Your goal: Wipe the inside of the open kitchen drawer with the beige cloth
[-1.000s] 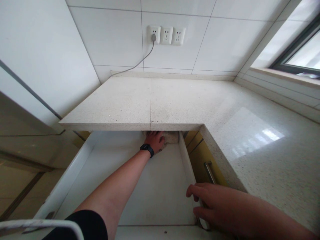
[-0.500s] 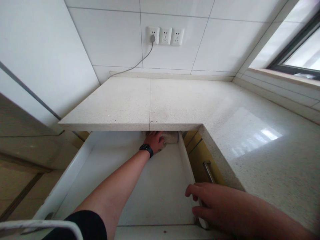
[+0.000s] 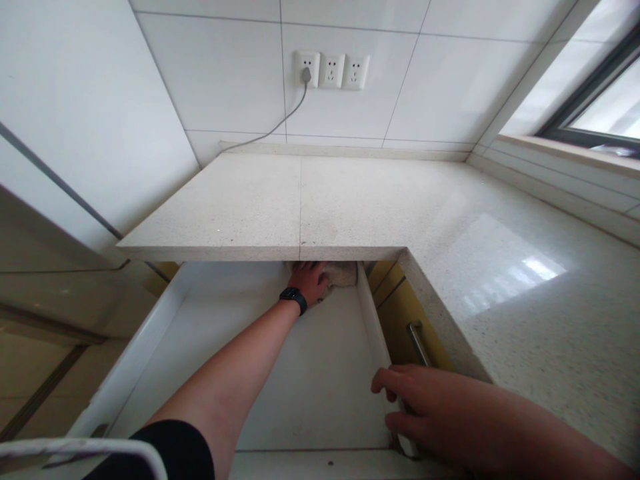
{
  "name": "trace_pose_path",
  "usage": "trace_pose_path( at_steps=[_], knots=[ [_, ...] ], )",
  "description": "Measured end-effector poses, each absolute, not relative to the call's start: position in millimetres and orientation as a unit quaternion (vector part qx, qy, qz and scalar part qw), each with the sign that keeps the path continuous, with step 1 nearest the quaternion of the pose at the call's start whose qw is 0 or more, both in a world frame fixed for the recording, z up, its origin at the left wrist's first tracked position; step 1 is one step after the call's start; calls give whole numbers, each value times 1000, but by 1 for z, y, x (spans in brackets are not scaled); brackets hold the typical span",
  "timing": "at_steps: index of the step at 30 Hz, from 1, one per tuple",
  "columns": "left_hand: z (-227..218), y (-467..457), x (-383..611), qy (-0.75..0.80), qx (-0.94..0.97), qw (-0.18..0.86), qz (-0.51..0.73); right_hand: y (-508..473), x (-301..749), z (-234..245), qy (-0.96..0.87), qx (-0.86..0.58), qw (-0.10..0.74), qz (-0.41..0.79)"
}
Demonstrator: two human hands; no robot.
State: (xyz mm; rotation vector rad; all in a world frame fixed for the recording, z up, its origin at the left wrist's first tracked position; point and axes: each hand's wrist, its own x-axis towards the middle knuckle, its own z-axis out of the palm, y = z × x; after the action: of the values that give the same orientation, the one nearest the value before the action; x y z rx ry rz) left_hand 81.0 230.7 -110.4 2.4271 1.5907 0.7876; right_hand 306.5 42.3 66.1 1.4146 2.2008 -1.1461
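Note:
A pulled-out white drawer lies below the counter edge. Deep inside it, near the back right corner, my left hand presses down on a crumpled beige cloth, its fingertips partly hidden under the counter. A black watch circles that wrist. Over the drawer's front right corner hovers my right hand, with loosely bent fingers apart and nothing visible in them. It is close to the drawer's right wall; whether it touches the wall is unclear.
An L-shaped speckled stone counter overhangs the drawer's back and right side. To the right is a yellow cabinet front with a metal handle. A grey plug sits in a wall socket. A white cord crosses the lower left.

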Motion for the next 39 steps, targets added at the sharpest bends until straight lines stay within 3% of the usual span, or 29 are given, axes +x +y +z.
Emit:
trace_pose_path(
  at_steps=[39],
  knots=[
    [-107,224,82,516,822,63,234,43,308,62,763,490,152,-394]
  ],
)
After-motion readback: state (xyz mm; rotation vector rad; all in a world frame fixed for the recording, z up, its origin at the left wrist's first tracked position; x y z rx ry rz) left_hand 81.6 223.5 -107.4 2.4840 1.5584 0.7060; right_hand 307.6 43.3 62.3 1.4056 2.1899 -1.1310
